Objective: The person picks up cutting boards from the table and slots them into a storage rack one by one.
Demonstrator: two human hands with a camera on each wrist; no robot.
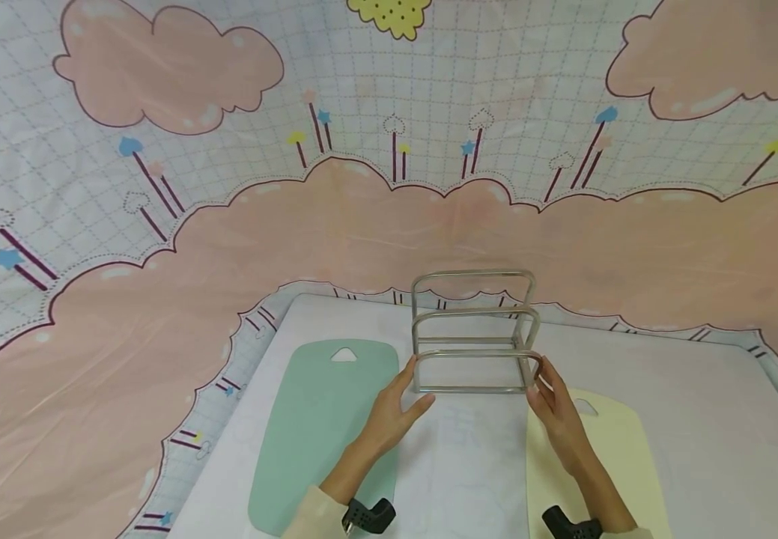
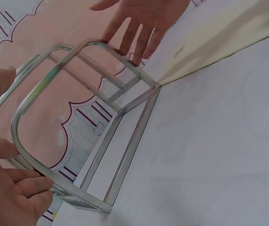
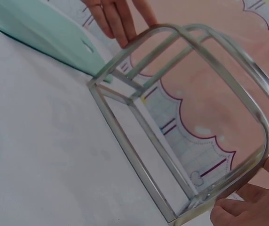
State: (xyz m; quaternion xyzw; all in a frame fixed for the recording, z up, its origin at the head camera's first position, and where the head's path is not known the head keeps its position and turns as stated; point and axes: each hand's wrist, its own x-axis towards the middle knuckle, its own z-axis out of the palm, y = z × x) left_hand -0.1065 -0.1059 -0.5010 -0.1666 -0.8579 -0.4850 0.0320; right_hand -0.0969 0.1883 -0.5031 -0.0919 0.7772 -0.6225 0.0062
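Note:
A silver wire rack (image 1: 472, 352) with several rounded upright loops stands at the far part of the white tabletop. My left hand (image 1: 385, 415) touches its left side with extended fingertips, the thumb held apart from the wire. At the opposite side, my right hand (image 1: 559, 427) has its fingers against the front right corner. In the left wrist view, the right hand's fingers (image 2: 144, 40) look straight along the rack's end. Straight left-hand fingers (image 3: 117, 21) touch the other end in the right wrist view. Between the loops of the rack (image 3: 132, 151) nothing stands.
A green cutting board (image 1: 321, 419) lies left of the rack, partly under my left forearm. On the right, a pale yellow cutting board (image 1: 624, 442) lies beneath my right forearm. A cloud-patterned cloth (image 1: 362, 232) spreads behind and around the white tabletop (image 1: 685, 404).

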